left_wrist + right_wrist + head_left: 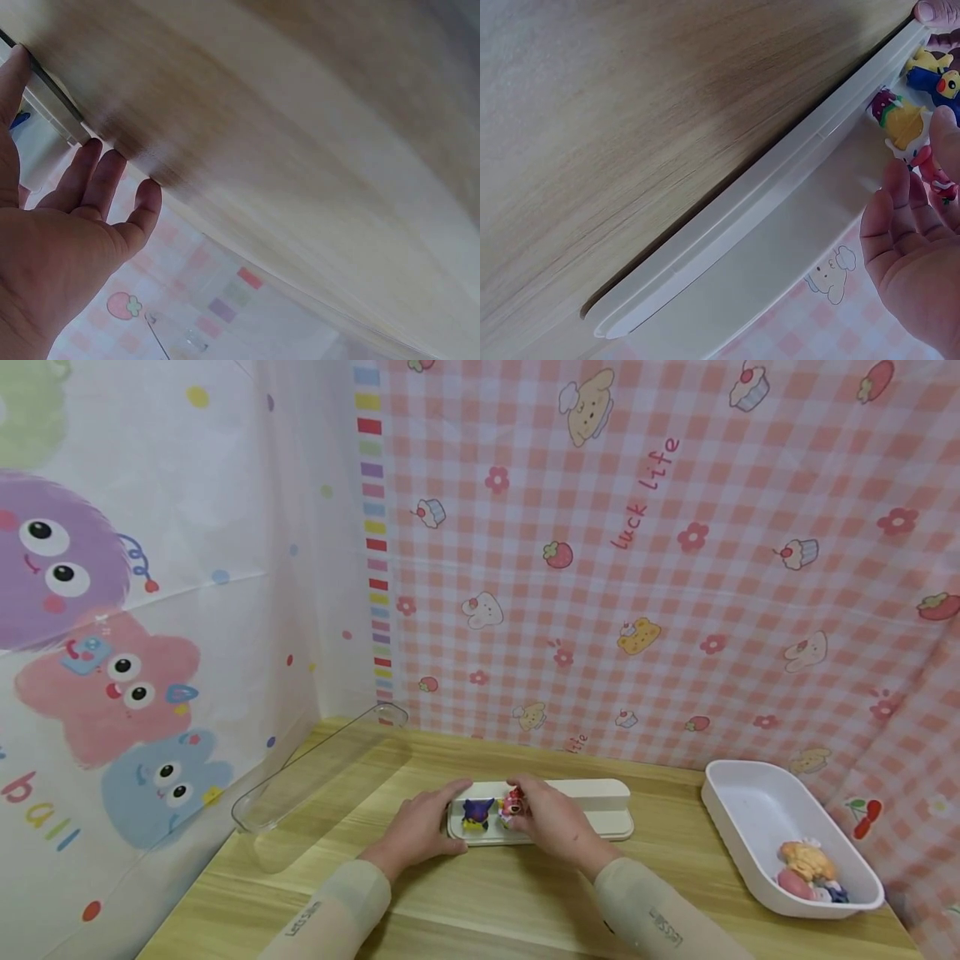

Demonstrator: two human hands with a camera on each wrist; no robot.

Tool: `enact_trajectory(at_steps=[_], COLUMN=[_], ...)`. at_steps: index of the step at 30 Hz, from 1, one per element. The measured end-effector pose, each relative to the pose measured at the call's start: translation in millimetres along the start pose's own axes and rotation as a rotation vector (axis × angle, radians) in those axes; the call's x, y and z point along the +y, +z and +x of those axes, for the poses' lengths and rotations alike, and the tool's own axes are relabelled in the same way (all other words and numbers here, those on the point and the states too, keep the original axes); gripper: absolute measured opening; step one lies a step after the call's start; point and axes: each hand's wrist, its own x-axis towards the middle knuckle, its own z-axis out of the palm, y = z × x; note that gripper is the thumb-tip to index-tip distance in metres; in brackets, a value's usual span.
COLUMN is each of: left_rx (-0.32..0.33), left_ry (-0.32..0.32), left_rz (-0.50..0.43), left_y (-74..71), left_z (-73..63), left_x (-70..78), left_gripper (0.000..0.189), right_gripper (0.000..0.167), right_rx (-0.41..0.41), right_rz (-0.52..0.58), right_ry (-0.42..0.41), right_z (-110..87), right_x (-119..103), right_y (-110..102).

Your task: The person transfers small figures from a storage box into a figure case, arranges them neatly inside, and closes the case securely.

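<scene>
A long cream stepped display base (609, 823) lies on the table. My left hand (422, 828) holds its left end, thumb at the front edge and fingers toward the back; the left wrist view shows the fingertips against its edge. A dark purple and yellow figurine (477, 815) stands on the base beside that hand. Farther right, my right hand (558, 823) pinches a pink, red and yellow figurine (904, 126) between thumb and fingers, low over the base's front step. Part of this figurine is hidden behind the fingers.
A clear plastic cover (273, 835) sits on the wooden table (480, 902) at the left. At the right stands a white bin (738, 852) with several figurines (808, 864) in its near end. Printed cloth (525, 527) hangs behind the table.
</scene>
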Motion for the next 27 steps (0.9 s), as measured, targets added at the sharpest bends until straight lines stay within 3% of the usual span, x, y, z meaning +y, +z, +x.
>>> enact_trajectory(at_steps=[11,20,27], left_rx=[0.001,0.001,-0.004], left_ry=[0.000,0.002,-0.009], left_rz=[-0.006,-0.005,-0.011], left_y=[-0.6,-0.4,-0.2], left_z=[-0.5,-0.8,-1.5], left_x=[0.7,2.4,1.5], left_gripper=[0.102,0.102,0.103], right_gripper=[0.063,0.064,0.062], right_rx=[-0.008,0.000,0.058], right_rz=[0.038,0.024,-0.013], right_ry=[0.028,0.083,0.094], right_z=[-6.5,-19.5,-36.3], right_x=[3,19,39], right_y=[-9,-24,-42])
